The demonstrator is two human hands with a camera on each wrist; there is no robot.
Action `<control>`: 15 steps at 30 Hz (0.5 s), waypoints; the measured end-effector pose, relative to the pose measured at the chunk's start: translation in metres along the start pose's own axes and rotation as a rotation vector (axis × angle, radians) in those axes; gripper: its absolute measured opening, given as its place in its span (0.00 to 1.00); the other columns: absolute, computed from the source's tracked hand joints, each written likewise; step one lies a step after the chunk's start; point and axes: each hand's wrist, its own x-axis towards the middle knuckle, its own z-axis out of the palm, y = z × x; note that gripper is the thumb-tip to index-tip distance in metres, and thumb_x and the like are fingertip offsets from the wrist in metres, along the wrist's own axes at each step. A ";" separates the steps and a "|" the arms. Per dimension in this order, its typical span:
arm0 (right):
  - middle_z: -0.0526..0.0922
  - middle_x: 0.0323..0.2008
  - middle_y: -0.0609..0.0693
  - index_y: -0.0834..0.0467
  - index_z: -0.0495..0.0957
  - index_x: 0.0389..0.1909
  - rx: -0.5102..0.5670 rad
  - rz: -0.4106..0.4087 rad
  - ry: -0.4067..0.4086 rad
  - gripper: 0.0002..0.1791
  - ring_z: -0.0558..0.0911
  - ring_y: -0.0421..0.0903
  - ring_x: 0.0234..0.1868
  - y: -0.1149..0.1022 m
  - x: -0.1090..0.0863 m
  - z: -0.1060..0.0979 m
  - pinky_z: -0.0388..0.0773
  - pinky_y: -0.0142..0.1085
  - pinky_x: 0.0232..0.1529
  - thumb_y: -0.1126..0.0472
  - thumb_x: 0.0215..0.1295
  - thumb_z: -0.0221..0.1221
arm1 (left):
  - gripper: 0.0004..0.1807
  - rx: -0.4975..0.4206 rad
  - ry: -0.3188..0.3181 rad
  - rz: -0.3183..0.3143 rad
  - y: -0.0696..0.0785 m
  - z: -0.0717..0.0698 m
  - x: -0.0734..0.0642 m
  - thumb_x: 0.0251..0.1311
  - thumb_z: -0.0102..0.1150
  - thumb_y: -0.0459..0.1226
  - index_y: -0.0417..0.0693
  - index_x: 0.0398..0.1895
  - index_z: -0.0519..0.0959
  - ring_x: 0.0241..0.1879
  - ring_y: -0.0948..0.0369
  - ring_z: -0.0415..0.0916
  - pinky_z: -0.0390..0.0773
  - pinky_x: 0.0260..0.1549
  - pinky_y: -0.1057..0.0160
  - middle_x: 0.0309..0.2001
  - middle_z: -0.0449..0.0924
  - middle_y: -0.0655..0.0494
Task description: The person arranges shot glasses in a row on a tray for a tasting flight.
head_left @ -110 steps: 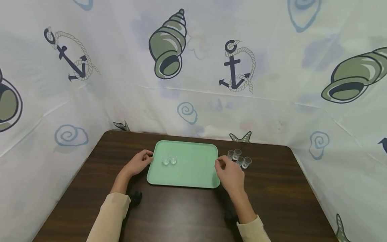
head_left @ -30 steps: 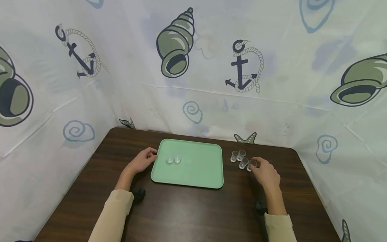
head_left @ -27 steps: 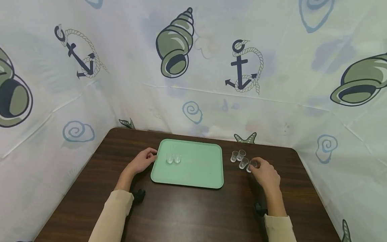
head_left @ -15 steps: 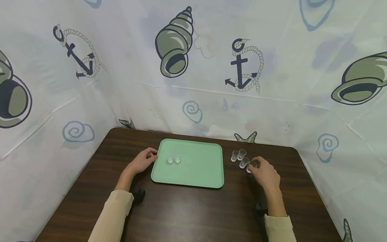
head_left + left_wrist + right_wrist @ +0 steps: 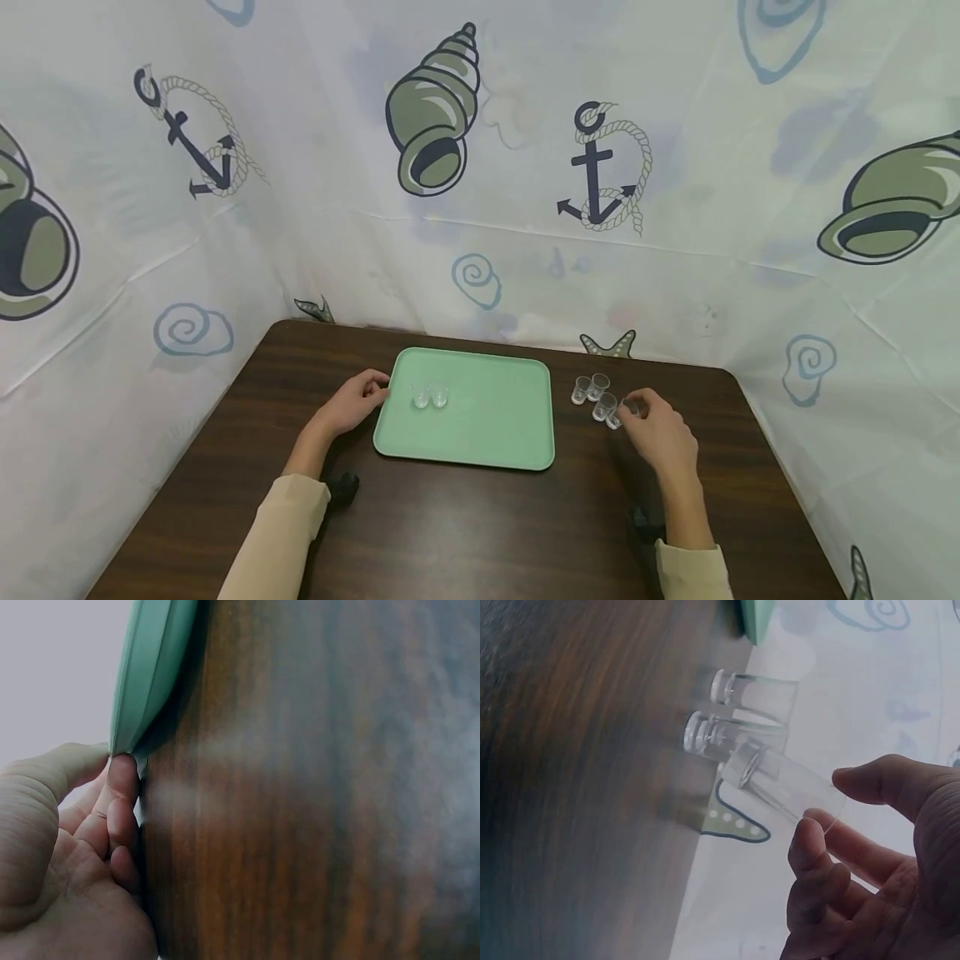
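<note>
My right hand (image 5: pixel 662 429) pinches a small clear shot glass (image 5: pixel 791 787) near its rim, between thumb and fingers. That glass tilts, its base raised off the table and overlapping a standing glass (image 5: pixel 720 735) in the right wrist view. Beside it stand more shot glasses (image 5: pixel 581 390), right of the green tray (image 5: pixel 487 421). Two shot glasses, a left one (image 5: pixel 421 397) and a right one (image 5: pixel 440 397), stand side by side on the tray's left half. At the tray's left edge, my left hand (image 5: pixel 347 406) pinches the rim (image 5: pixel 142 675), thumb on top and index finger below.
The dark wooden table (image 5: pixel 450 533) runs back to a white cloth (image 5: pixel 517 275) printed with shells and anchors. Further cloth hangs along the left and right sides. A dark wrist strap (image 5: pixel 343 490) shows under my left sleeve.
My right hand has gone from the tray's right edge to the nearest glass at right, gripped it and, just now, tilted it up off the table. My left hand stays at the tray.
</note>
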 end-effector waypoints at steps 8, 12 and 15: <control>0.82 0.42 0.52 0.48 0.79 0.65 0.027 -0.018 0.023 0.25 0.76 0.50 0.29 -0.009 -0.006 0.003 0.65 0.42 0.27 0.41 0.76 0.53 | 0.24 -0.001 -0.006 0.018 -0.004 0.000 0.002 0.84 0.51 0.43 0.34 0.70 0.71 0.29 0.56 0.67 0.70 0.33 0.58 0.35 0.74 0.50; 0.82 0.42 0.51 0.49 0.79 0.65 0.040 -0.030 0.027 0.25 0.76 0.50 0.29 -0.016 -0.010 0.009 0.66 0.41 0.26 0.40 0.76 0.54 | 0.24 0.003 0.002 0.006 -0.005 0.000 0.002 0.84 0.52 0.45 0.36 0.70 0.72 0.28 0.58 0.66 0.71 0.33 0.60 0.35 0.73 0.51; 0.83 0.42 0.52 0.49 0.80 0.65 0.055 -0.036 0.029 0.25 0.77 0.50 0.29 -0.021 -0.012 0.014 0.66 0.41 0.26 0.41 0.76 0.54 | 0.24 0.004 0.007 0.007 -0.006 0.001 0.001 0.83 0.53 0.46 0.38 0.70 0.72 0.27 0.59 0.66 0.70 0.31 0.61 0.34 0.73 0.54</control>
